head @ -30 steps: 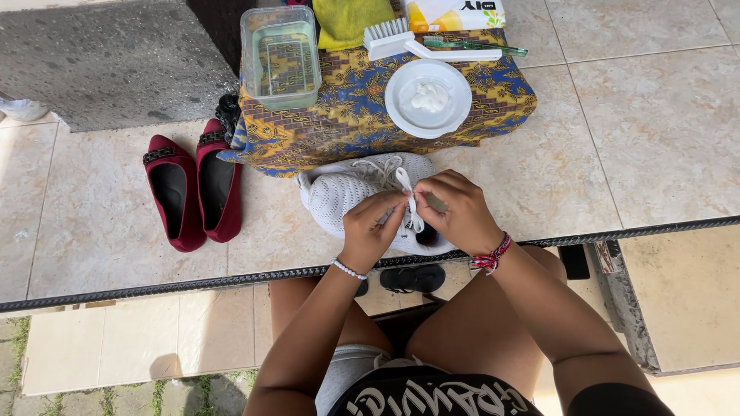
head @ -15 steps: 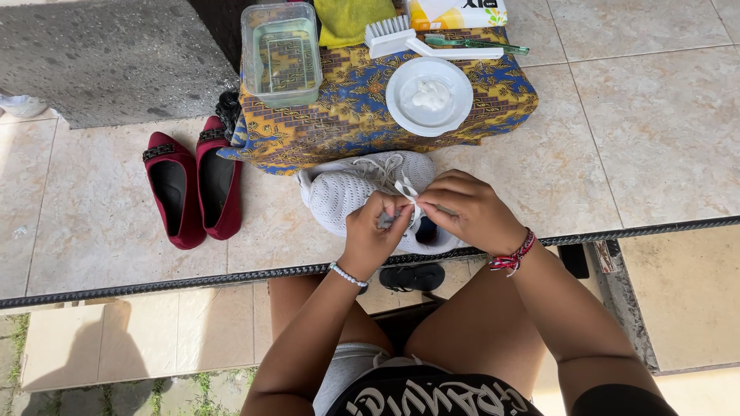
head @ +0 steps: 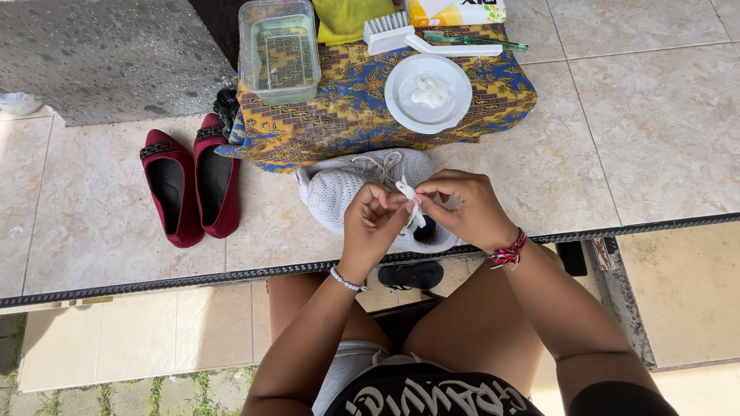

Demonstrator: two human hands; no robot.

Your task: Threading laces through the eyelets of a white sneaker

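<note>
A white mesh sneaker (head: 339, 194) lies on the tiled floor just in front of me, with a second white sneaker (head: 378, 163) behind it. My left hand (head: 372, 223) and my right hand (head: 466, 208) meet above the near sneaker's opening. Both pinch its white shoelace (head: 408, 202) between fingertips. A white bead bracelet sits on my left wrist, a red woven one on my right. My hands hide the sneaker's tongue and heel.
A batik-covered low stand (head: 347, 115) holds a clear tub of water (head: 279, 51), a white plate with white paste (head: 428, 94), a scrub brush (head: 389, 32), a toothbrush (head: 474, 40) and a yellow cloth (head: 347, 17). Red flat shoes (head: 189, 181) lie left. A black sandal (head: 412, 274) lies below the step.
My hands shifted slightly on the lace, fingers drawing closer together above the sneaker. The sneaker and the stand stay put.
</note>
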